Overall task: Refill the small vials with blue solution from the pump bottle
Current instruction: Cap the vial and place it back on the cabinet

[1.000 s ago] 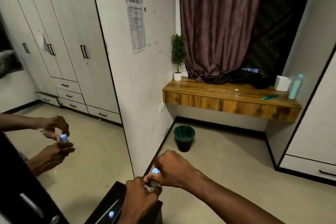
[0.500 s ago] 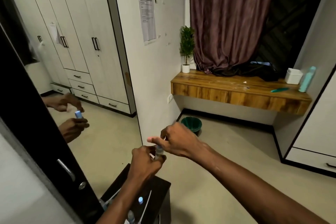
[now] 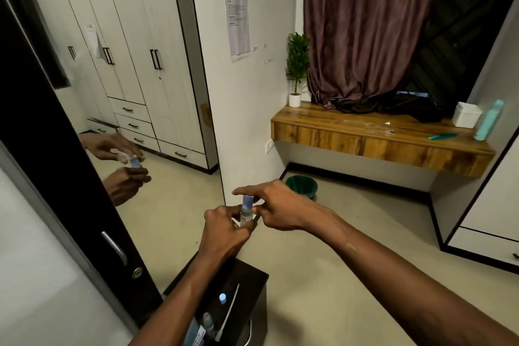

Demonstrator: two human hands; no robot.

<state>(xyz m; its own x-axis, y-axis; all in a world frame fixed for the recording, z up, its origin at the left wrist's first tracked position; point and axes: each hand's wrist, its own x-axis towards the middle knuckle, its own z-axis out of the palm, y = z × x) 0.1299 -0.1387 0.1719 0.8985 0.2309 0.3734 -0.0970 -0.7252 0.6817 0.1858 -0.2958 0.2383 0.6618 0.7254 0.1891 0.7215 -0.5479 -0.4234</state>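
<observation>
In the mirror (image 3: 157, 205) at the left, the reflection showed both hands closed around 1 small vial.

Low in the view, 2 more vials stood on a black stand (image 3: 254, 281): a clear-topped vial (image 3: 207, 320) and, just beside it, a blue-capped vial (image 3: 222, 298). How full they were could not be read. A blue-labelled object at the bottom edge may have been the pump bottle, but too little of it showed to be sure.

Above the stand, the left hand (image 3: 224, 229) gripped the held vial (image 3: 246, 214) upright, its fingers curled round the lower body. The vial was slim and see-through, with a pale label band, and its contents looked faint rather than strongly blue. The fill level could not be told.

Its lavender-blue cap (image 3: 247, 202) sat on top. The right hand (image 3: 283, 209) pinched that cap, its thumb against the side and its forefinger stretched straight past the top.

This looked like a capping or uncapping step, though which one could not be told. At least 2 vials probably remained to be handled.

A green bin (image 3: 302, 187) stood on the floor well behind the hands.
</observation>
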